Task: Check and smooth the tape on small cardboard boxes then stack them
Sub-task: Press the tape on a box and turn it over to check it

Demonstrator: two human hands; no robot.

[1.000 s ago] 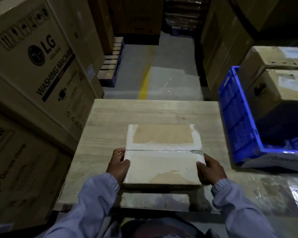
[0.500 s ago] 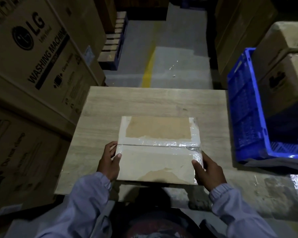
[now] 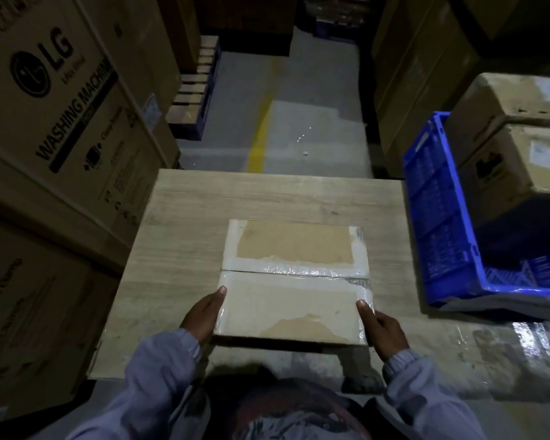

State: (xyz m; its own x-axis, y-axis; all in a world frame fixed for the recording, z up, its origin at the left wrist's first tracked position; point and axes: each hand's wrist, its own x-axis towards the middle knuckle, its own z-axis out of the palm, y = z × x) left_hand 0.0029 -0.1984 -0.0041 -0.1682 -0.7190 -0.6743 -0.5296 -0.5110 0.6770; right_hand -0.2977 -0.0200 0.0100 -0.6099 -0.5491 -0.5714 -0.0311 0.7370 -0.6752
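Note:
A small flat cardboard box (image 3: 294,242) lies on the wooden table (image 3: 267,192), its top wrapped in clear tape. A glossy, wrinkled tape seam (image 3: 299,271) runs across its middle. My left hand (image 3: 202,315) grips the box's near left corner, thumb lying along the taped left edge. My right hand (image 3: 381,328) grips the near right corner, thumb on the taped right edge. The fingers of both hands are hidden beside or under the box. A dark shadow lies beneath the box's near edge.
A blue plastic crate (image 3: 435,217) holding large cartons (image 3: 505,160) stands at the table's right. Tall washing machine cartons (image 3: 61,106) wall in the left side. Beyond the table runs a grey aisle floor with a yellow line (image 3: 261,134) and a pallet stack (image 3: 194,90).
The box stays in place on the table with both hands at its near corners. Both thumbs have stretched forward along the side edges. The camera view swayed slightly.

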